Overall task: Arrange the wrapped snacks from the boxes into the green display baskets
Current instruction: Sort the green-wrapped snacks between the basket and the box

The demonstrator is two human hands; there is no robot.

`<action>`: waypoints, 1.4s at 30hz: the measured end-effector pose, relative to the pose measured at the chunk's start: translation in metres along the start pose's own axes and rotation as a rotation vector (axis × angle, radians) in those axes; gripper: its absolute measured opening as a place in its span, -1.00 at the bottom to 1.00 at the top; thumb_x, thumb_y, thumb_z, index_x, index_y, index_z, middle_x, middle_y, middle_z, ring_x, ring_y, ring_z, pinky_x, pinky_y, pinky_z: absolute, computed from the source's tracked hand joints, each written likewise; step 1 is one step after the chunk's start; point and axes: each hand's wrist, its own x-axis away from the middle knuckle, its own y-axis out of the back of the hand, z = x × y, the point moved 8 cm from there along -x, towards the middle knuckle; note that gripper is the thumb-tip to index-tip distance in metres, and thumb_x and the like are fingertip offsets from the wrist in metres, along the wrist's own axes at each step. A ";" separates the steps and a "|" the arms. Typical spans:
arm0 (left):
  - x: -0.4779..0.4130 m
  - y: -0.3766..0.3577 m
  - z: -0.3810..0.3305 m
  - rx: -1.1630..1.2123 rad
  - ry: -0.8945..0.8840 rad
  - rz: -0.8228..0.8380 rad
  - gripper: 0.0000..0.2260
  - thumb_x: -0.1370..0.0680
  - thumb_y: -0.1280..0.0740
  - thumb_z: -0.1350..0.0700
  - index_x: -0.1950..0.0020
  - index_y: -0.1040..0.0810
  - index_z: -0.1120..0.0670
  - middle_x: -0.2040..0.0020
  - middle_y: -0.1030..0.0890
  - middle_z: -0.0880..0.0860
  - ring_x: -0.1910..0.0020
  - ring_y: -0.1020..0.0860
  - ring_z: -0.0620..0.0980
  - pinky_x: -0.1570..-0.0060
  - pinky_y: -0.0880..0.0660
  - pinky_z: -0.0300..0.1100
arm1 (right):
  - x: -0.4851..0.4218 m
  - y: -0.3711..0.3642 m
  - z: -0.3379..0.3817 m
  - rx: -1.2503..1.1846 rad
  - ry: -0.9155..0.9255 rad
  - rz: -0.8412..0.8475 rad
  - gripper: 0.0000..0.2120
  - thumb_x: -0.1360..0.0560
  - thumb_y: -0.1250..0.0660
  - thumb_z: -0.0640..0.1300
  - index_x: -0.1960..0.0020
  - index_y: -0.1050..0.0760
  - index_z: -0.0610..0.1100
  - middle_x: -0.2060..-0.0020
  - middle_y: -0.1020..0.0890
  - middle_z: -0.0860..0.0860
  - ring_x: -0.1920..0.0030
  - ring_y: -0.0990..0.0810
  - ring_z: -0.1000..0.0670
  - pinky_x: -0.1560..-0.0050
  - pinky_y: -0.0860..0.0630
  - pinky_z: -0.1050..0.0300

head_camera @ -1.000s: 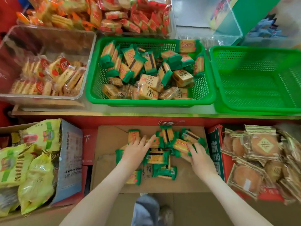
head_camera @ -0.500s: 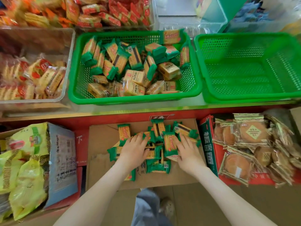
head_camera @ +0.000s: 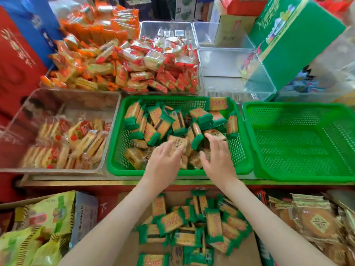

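Near: green-wrapped snacks (head_camera: 171,221) lie loose in the cardboard box (head_camera: 178,198). Beyond: left hand (head_camera: 163,160) and right hand (head_camera: 219,156), fingers spread and gripping nothing, hover over the part-filled middle green basket (head_camera: 124,171). This is probably the release step; next, reach back for more.

middle basket (head_camera: 115,148): on shelf (head_camera: 76,182), wrapped snacks (head_camera: 153,121) inside
right basket (head_camera: 247,135): just beside it, right
tray (head_camera: 63,104): left of middle basket
box (head_camera: 176,198): in front of shelf, lower
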 end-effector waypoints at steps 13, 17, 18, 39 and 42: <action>-0.044 -0.060 0.107 -0.132 0.569 0.444 -0.34 -0.58 0.01 -0.31 -0.58 0.11 -0.05 -0.49 -0.20 0.23 -0.40 -0.19 0.28 -0.31 -0.28 0.16 | -0.081 -0.023 -0.015 -0.187 -0.293 0.158 -0.54 -0.57 -0.23 -0.19 -0.46 -0.27 -0.11 -0.24 -0.52 -0.05 -0.15 -0.51 -0.02 -0.10 -0.43 0.20; -0.056 -0.073 0.109 -0.096 0.628 0.519 -0.23 -0.51 -0.03 -0.41 -0.57 0.15 -0.07 -0.56 0.00 0.20 -0.48 -0.03 0.32 -0.38 -0.10 0.27 | -0.105 0.008 -0.019 0.074 -0.122 -0.185 -0.51 -0.52 -0.27 -0.32 -0.44 -0.31 -0.24 -0.16 -0.54 -0.18 -0.17 -0.48 -0.15 -0.21 -0.43 0.02; -0.060 -0.076 0.109 -0.094 0.648 0.529 -0.21 -0.50 -0.05 -0.41 -0.57 0.15 -0.05 -0.56 0.02 0.20 -0.49 -0.01 0.33 -0.39 -0.08 0.29 | -0.114 0.002 -0.026 0.148 -0.144 -0.143 -0.50 -0.53 -0.25 -0.32 -0.46 -0.28 -0.25 -0.16 -0.53 -0.20 -0.15 -0.48 -0.19 -0.18 -0.44 -0.04; -0.075 -0.059 0.102 -0.081 0.654 0.235 -0.33 -0.49 -0.36 -0.14 -0.44 -0.28 0.24 -0.25 -0.52 0.23 -0.43 -0.28 0.22 -0.43 0.14 0.26 | -0.110 -0.039 -0.036 0.533 0.132 0.013 -0.34 -0.14 -0.55 -0.45 -0.23 -0.55 -0.27 -0.01 -0.63 -0.28 0.07 -0.65 -0.25 0.19 -0.63 -0.05; -0.074 -0.033 0.076 -0.060 0.478 0.014 -0.37 -0.32 -0.54 -0.06 -0.24 -0.48 0.26 0.00 -0.62 0.24 -0.22 -0.50 0.26 -0.36 -0.12 0.34 | -0.083 -0.019 -0.029 0.460 0.165 -0.038 -0.33 -0.16 -0.52 -0.48 -0.25 -0.54 -0.25 -0.11 -0.60 -0.29 0.03 -0.61 -0.24 0.13 -0.62 -0.07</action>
